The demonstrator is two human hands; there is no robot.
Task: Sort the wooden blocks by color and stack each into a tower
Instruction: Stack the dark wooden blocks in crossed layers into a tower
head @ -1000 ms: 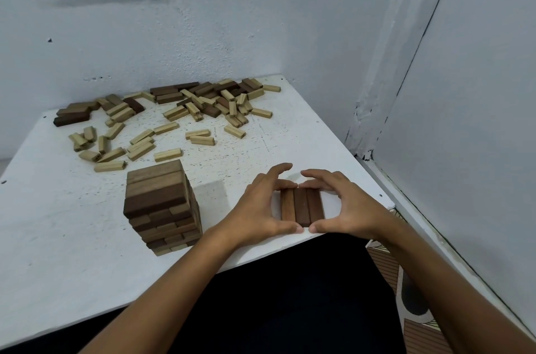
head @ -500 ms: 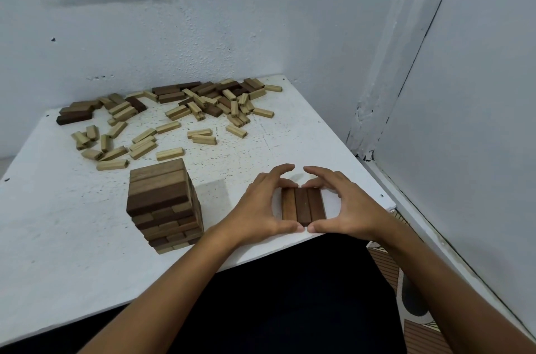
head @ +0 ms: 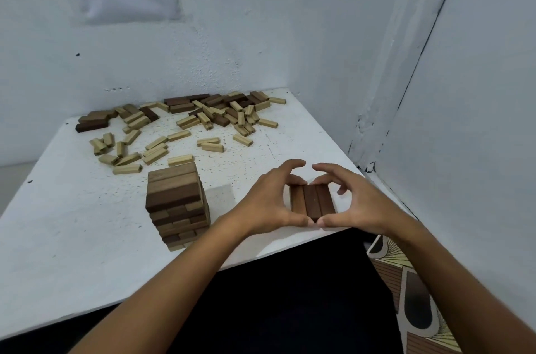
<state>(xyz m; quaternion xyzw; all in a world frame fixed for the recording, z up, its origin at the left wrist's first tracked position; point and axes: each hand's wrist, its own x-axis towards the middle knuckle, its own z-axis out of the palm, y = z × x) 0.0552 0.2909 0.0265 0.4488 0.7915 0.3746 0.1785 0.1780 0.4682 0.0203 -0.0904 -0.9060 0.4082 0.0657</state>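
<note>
Three dark brown blocks (head: 311, 201) lie side by side as a flat row near the table's front right edge. My left hand (head: 266, 202) curls round the row from the left, and my right hand (head: 356, 202) from the right. Both thumbs press the near ends and the fingers hook over the far ends. To the left stands a tower (head: 174, 200) of mixed dark and mid-brown blocks, several layers high. Loose light and dark blocks (head: 220, 115) lie scattered at the back of the table.
The white table (head: 72, 237) sits in a corner, with walls behind and a wall (head: 464, 150) close on the right. Several light blocks (head: 139, 150) lie behind the tower, and dark ones (head: 92, 121) sit at the back left. Patterned floor (head: 412, 295) shows at lower right.
My thumbs have drawn together and now meet at the near end of the row. The hands have tightened round the three blocks, which stay in place.
</note>
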